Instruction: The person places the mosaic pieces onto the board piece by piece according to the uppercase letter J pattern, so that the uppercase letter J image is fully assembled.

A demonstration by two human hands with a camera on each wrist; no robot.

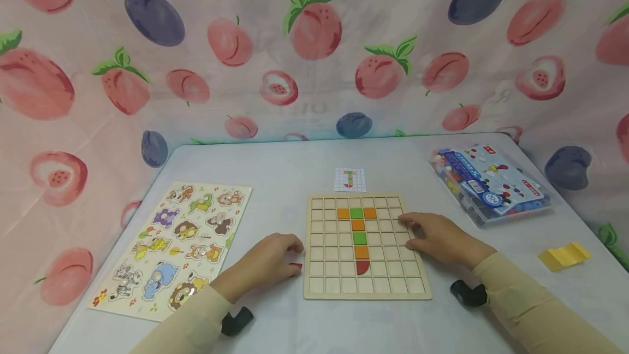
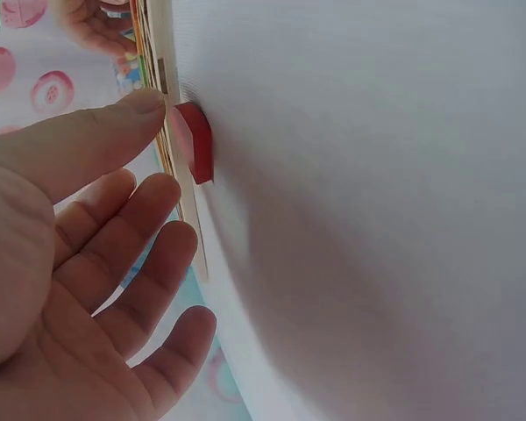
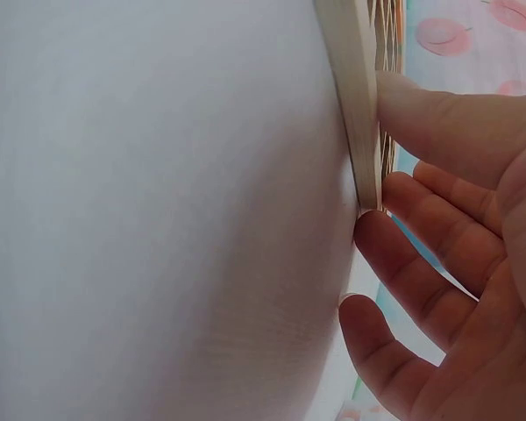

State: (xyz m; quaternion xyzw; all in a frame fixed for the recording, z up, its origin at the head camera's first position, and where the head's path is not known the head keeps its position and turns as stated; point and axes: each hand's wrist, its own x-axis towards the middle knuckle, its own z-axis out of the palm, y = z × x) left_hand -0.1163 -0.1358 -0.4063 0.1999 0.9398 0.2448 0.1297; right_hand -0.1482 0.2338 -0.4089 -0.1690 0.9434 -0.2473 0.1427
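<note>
A wooden grid board [image 1: 336,285] lies in the middle. Orange and green squares and a red quarter-circle piece [image 1: 362,267] form a T-like column in its cells. Left of the board, my left hand [image 1: 269,260] is over the table with fingers loosely bent and apart. A loose red piece [image 2: 195,145] lies beside its thumb tip, close to the board's edge. My right hand [image 1: 436,237] is at the board's right edge, its thumb and fingertips [image 3: 381,226] spread along the rim with nothing pinched between them.
A small pattern card [image 1: 350,180] lies behind the board. An animal puzzle board [image 1: 196,228] is at left. At the back right sits a clear plastic box [image 1: 491,182] of colourful pieces, with a folded yellow paper [image 1: 564,257] in front of it.
</note>
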